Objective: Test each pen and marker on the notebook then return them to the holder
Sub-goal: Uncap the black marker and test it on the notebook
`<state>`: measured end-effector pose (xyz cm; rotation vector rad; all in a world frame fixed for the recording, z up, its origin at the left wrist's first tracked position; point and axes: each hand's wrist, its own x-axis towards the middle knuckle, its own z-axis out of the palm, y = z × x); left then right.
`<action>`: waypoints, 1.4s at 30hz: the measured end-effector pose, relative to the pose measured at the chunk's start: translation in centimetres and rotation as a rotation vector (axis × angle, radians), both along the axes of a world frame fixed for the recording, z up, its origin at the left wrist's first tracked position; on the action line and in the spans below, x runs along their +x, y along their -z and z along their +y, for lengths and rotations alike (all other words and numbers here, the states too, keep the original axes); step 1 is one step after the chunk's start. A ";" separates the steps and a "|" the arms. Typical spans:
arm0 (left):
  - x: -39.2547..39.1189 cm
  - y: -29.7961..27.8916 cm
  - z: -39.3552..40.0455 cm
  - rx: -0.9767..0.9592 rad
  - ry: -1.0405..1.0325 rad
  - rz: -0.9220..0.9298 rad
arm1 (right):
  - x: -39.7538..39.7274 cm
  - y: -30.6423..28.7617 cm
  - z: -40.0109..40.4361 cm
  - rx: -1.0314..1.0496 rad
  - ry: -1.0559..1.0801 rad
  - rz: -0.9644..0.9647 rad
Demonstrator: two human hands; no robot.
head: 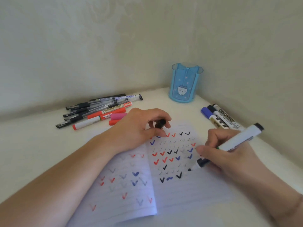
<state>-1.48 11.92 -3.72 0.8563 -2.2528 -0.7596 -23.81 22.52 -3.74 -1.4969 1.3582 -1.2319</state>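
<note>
An open lined notebook [131, 190] lies in front of me, covered with red, blue and black check marks. My right hand [229, 154] grips a white whiteboard marker [236, 143] whose dark tip touches the right page beside a fresh black dot. My left hand [141, 128] rests on the top of the notebook and pinches the marker's black cap [160, 123]. A blue translucent pen holder [184, 82] stands empty at the back, near the wall corner.
A pile of black gel pens [91, 108] and red whiteboard markers [101, 118] lies at the left back. A pink cap [118, 116] sits among them. Blue and black whiteboard markers [219, 117] lie at the right, beside the wall.
</note>
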 end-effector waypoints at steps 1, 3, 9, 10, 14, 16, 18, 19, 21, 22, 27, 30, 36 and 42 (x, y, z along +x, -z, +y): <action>0.0 0.0 0.0 0.010 -0.009 0.006 | 0.1 0.1 0.0 0.007 0.000 0.019; 0.0 0.0 0.0 -0.004 -0.007 0.008 | 0.2 0.0 0.1 0.019 -0.008 0.053; -0.2 0.4 -0.2 -0.156 0.069 0.032 | 0.6 -0.3 -0.1 0.034 -0.025 0.146; -0.2 0.3 -0.2 -0.162 0.080 0.038 | 0.5 -0.1 -0.1 0.034 -0.019 0.155; -0.1 0.3 -0.3 -0.150 0.093 0.035 | 0.4 0.0 -0.2 0.033 -0.010 0.139; -0.1 0.3 -0.2 -0.115 0.090 0.027 | 0.4 0.0 -0.2 0.034 0.006 0.107; 0.0 0.2 0.0 -0.078 0.066 0.013 | 0.5 -0.1 -0.3 0.026 0.009 0.090; 0.0 0.2 0.0 -0.057 0.044 0.003 | 0.6 -0.2 -0.3 0.024 0.011 0.076; 0.0 0.0 0.1 0.006 0.002 0.003 | 0.7 -0.3 -0.3 0.010 0.032 -0.008; -0.1 -0.1 0.2 0.026 -0.009 0.012 | 0.5 -0.3 -0.4 -0.011 0.033 -0.090; -0.1 -0.3 0.6 0.046 0.020 0.007 | 0.1 -0.8 -1.0 -0.120 -0.098 -0.242; -0.2 -0.3 0.7 0.038 0.029 0.004 | 0.0 -0.7 -1.0 -0.107 -0.143 -0.233; -0.4 -0.3 1.1 -0.060 0.075 0.019 | 0.6 -0.5 -1.0 -0.077 -0.124 -0.243; -0.8 -0.2 1.6 0.004 0.080 0.080 | 1.0 -0.2 -1.2 -0.090 -0.127 -0.244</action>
